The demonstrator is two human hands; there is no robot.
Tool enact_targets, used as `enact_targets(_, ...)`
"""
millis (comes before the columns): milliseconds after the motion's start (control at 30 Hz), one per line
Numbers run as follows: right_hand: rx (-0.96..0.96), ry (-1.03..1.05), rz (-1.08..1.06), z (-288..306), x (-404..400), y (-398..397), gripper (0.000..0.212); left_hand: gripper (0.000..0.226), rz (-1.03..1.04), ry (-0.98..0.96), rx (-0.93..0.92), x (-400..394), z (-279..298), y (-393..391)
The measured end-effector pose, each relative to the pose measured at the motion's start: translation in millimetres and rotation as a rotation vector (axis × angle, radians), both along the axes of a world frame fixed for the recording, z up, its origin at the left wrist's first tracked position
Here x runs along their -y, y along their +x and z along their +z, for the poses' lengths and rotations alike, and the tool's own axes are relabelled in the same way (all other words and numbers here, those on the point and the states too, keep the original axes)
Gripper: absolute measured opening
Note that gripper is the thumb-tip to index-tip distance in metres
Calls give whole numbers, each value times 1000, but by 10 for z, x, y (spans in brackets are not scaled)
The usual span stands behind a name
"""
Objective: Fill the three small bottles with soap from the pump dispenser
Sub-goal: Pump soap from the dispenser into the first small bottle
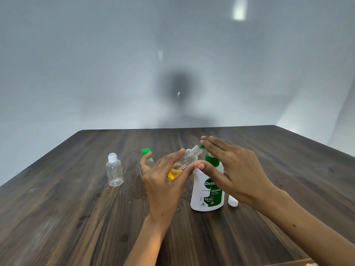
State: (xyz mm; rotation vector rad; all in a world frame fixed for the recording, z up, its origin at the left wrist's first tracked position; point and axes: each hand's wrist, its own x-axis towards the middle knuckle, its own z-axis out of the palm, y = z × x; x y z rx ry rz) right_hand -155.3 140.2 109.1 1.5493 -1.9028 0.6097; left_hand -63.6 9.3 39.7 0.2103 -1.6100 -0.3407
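My left hand point(163, 181) grips a small clear bottle point(187, 158), uncapped and tilted, its threaded neck up against the green pump nozzle. Amber soap sits in its lower end. My right hand point(230, 169) lies flat with straight fingers on the pump head of the white soap dispenser point(206, 191), which stands upright on the table. A second small bottle with a green cap point(147, 154) stands behind my left hand, mostly hidden. A third clear bottle with a white cap point(114, 169) stands empty at the left.
A small white cap point(233, 202) lies on the dark wooden table point(76, 217) just right of the dispenser, partly under my right wrist. A pale wall rises beyond the table's far edge. A cardboard corner point(299, 263) shows at the bottom right.
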Motion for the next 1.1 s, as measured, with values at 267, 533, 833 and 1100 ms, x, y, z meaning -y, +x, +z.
enact_targets(267,22,-16,22,22,-35,-7,83,40,18,-6,0,18,-19,0)
enact_targets(533,21,-6,36,33,-36,-27,82,42,18,-14,7,5,-25,-6)
enact_targets(833,14,12,28,5,-38,-18,82,38,10,-5,21,26,-41,-6)
enact_targets(1100,14,6,22,12,-16,-6,80,43,4,13,25,7,-27,-3)
